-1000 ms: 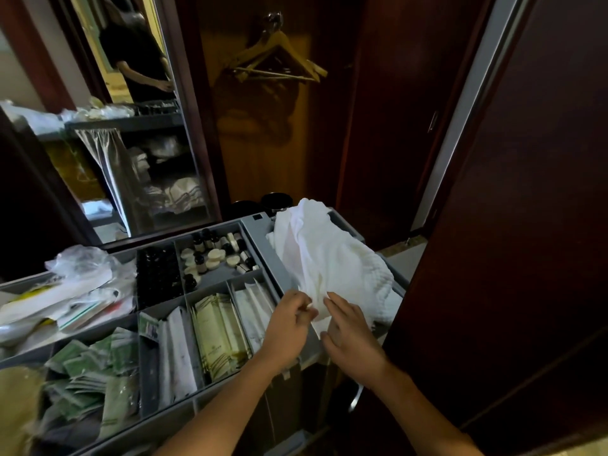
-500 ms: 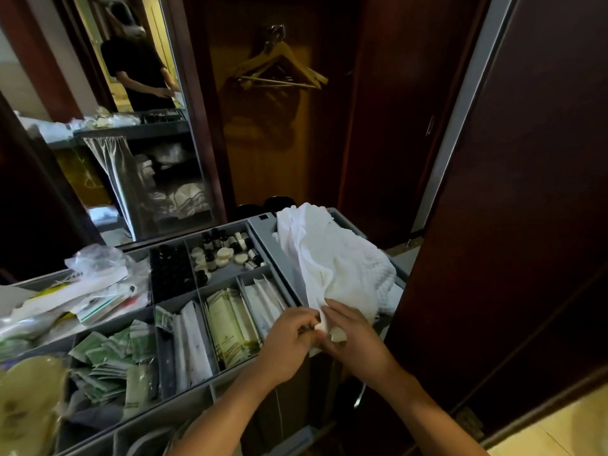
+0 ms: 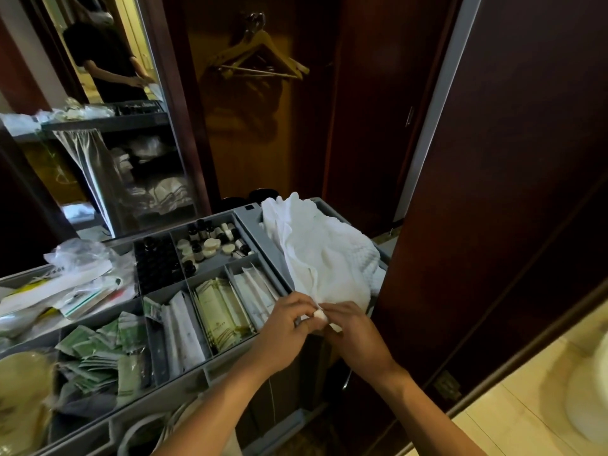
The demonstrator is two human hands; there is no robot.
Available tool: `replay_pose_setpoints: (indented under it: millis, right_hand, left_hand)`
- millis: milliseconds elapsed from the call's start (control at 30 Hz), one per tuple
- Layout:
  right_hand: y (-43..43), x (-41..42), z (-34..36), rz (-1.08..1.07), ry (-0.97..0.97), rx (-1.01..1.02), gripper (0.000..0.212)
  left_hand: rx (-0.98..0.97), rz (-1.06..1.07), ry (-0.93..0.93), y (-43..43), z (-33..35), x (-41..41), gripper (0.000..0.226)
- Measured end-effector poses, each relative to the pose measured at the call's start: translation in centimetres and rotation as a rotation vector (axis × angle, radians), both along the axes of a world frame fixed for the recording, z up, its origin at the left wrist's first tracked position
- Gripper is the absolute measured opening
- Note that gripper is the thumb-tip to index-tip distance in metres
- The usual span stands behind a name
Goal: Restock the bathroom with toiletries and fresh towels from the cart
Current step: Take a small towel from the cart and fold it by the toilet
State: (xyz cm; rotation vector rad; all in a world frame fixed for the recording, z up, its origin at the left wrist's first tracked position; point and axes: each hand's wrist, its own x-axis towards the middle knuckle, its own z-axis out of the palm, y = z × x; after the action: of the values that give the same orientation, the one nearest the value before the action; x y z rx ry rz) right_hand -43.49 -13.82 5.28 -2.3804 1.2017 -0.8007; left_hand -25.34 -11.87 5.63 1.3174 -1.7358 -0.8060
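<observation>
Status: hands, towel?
Left hand and right hand both pinch the towel at its near edge. Towel heaped on cart end. Nothing blocking.

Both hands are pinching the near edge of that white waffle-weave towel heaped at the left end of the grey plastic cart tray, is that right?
Not quite. In the head view the white waffle-weave towel is heaped at the right end of the grey plastic cart tray, not the left. The left hand and right hand do pinch its near edge.

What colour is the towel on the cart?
The towel is white; the head view, the only one, shows it.
</observation>
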Motion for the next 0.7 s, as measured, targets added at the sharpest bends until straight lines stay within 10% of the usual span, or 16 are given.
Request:
replay_pose_setpoints:
  millis: [400,700]
  right_hand:
    - [2.2,-1.8,1.8,-0.176,0.050,0.038,0.016]
    - [3.6,-2.6,3.5,-0.305,-0.039,0.198,0.027]
  left_hand:
    - [0.075,-0.097,-0.232,-2.1,-2.1,1.2,0.058]
    - [0.029,-0.160,-0.328,-4.8,-1.8,-0.7,0.039]
